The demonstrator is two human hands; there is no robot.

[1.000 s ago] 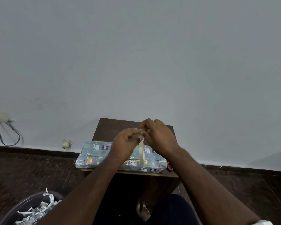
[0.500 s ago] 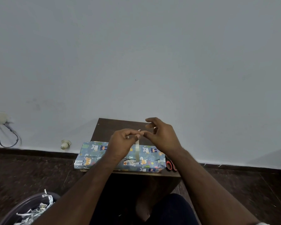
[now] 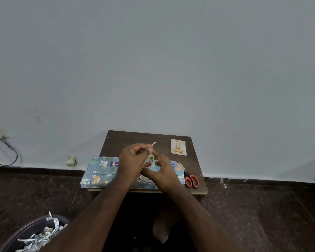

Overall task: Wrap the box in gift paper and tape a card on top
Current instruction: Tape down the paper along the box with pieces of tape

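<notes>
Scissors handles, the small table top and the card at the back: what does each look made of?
Scissors: the handles look like smooth orange-red plastic with black at the pivot; the blades are barely visible.
Table: dark brown wood or laminate board with a matte top, a paler front edge and screw heads near the corners.
Card: stiff cream paper, printed with orange shapes; it lies flat.

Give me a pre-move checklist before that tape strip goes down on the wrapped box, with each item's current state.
1. Tape strip pinched by left hand: ok.
2. Right hand on the strip's lower end: cannot tell.
3. Wrapped box flat on the small table: ok.
4. Seam closed under the hands: cannot tell, hidden.
5. Card within reach on the table, not yet on the box: ok.
6. Scissors beside the box, clear of the hands: ok.
</notes>
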